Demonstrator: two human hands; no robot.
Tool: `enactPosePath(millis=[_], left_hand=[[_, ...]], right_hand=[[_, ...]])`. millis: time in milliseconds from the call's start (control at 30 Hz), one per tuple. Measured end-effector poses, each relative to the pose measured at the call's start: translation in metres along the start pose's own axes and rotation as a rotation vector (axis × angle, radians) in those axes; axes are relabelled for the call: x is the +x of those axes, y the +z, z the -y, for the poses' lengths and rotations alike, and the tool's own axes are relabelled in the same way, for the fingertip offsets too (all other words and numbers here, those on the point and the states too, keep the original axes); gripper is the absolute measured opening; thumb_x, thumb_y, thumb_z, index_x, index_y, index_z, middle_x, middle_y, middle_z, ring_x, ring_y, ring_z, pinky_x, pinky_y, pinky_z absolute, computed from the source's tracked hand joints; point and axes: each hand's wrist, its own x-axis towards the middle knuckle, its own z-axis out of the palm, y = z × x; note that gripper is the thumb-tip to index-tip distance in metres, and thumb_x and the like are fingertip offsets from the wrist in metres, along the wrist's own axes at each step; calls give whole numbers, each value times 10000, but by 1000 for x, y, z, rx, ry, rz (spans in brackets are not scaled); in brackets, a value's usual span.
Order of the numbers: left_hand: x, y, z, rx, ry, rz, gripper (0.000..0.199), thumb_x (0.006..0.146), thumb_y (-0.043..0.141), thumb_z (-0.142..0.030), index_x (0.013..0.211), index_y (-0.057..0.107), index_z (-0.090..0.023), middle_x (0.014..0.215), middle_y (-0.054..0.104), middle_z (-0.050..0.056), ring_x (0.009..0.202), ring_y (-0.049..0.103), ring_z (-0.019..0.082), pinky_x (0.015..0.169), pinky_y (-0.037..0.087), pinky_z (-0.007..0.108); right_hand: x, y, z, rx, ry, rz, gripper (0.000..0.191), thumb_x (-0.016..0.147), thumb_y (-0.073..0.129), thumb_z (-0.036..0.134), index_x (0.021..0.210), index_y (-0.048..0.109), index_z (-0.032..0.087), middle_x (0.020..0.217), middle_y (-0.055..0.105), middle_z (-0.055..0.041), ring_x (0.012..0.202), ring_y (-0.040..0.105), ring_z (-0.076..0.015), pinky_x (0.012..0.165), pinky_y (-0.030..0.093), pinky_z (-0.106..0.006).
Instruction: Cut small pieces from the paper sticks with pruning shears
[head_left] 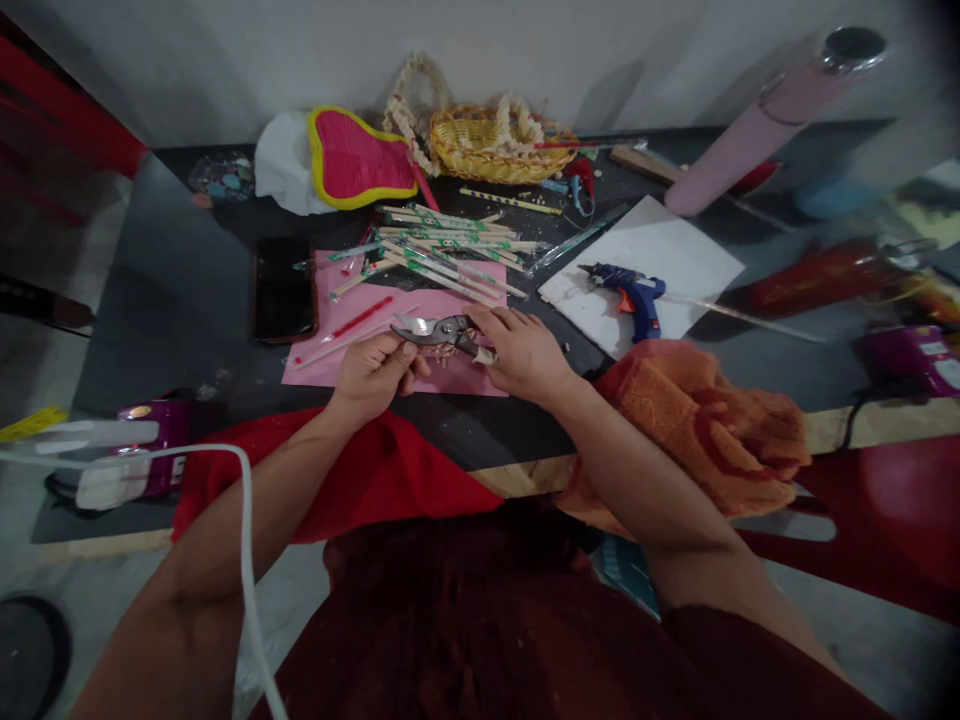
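My right hand (529,352) is wrapped round the handles of metal pruning shears (450,330), whose blades point left. The blades lie just above my left hand (375,372), which is closed in a pinch at their tip; what it holds is too small to make out. Beneath both hands is a pink sheet (322,368) with small cut pieces (444,354) on it. Behind them lies a loose pile of wrapped chopsticks (450,240). A red stick (363,316) rests on the sheet's left part.
A phone (283,290) lies left of the sheet. A blue glue gun (637,298) rests on a white board (675,245) at the right. Along the wall stand a wicker basket (502,150) and a pink bottle (765,130). An orange towel (697,430) covers the front edge.
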Motion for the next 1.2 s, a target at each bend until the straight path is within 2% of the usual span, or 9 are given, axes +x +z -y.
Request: enactPosePath(millis=[133, 333, 400, 467, 533, 633, 800, 1033, 1200], left_hand=[[1, 5, 1, -118, -24, -9, 288, 829, 587, -388, 704, 619, -131, 654, 680, 48, 385, 502, 58, 379, 387, 191], [2, -3, 0, -317, -60, 90, 310, 777, 652, -442, 765, 631, -133, 615, 668, 31, 352, 493, 65, 348, 365, 197], [5, -7, -3, -399, -84, 59, 307, 762, 671, -441, 778, 627, -138, 593, 656, 17, 338, 474, 58, 331, 342, 187], [7, -9, -5, -451, -117, 47, 313, 746, 691, -435, 802, 624, -135, 583, 648, 14, 336, 463, 51, 331, 337, 178], [8, -8, -6, -465, -155, 75, 335, 738, 700, -432, 862, 615, -133, 592, 653, 17, 337, 462, 48, 333, 331, 170], [8, -6, -5, -454, -199, 125, 397, 733, 702, -432, 974, 558, -152, 618, 675, 16, 331, 469, 52, 331, 326, 162], [7, -4, 0, -417, -224, 147, 387, 752, 681, -415, 978, 467, -184, 632, 689, 0, 327, 485, 60, 334, 336, 157], [5, 0, 0, -340, -178, 174, 276, 800, 637, -409, 854, 526, -162, 750, 690, 35, 413, 509, 53, 380, 367, 166], [4, 0, 6, -226, -94, 104, 209, 796, 653, -352, 848, 654, -149, 569, 552, -15, 486, 490, 59, 439, 379, 158]], right_hand=[[2, -2, -8, 61, -50, -23, 688, 811, 538, 276, 1451, 294, 210, 1340, 506, -118, 1165, 495, -293, 925, 401, -432], [1, -7, -22, 188, -138, -50, 649, 809, 551, 276, 1424, 346, 247, 1387, 455, -98, 1244, 448, -256, 974, 414, -437], [2, -7, -26, 217, -82, -78, 636, 817, 553, 294, 1419, 352, 261, 1376, 457, -94, 1230, 469, -245, 963, 436, -419], [4, -6, -32, 234, 63, -140, 659, 817, 564, 336, 1428, 330, 254, 1348, 470, -104, 1183, 509, -249, 940, 460, -419], [7, -3, -37, 235, 219, -199, 708, 800, 589, 372, 1435, 309, 230, 1319, 485, -123, 1135, 541, -264, 910, 478, -436], [10, 1, -44, 227, 339, -234, 691, 766, 627, 401, 1382, 392, 197, 1276, 515, -138, 1121, 548, -287, 903, 476, -458], [10, 2, -48, 206, 372, -267, 626, 758, 637, 451, 1311, 483, 201, 1244, 542, -139, 1093, 561, -297, 890, 473, -476], [12, 4, -50, 44, 426, -260, 646, 772, 611, 511, 1324, 461, 211, 1252, 541, -147, 1122, 512, -334, 870, 460, -515], [12, 2, -46, 46, 424, -267, 465, 813, 564, 453, 1206, 518, 210, 1183, 567, -120, 1043, 546, -275, 833, 472, -431]])
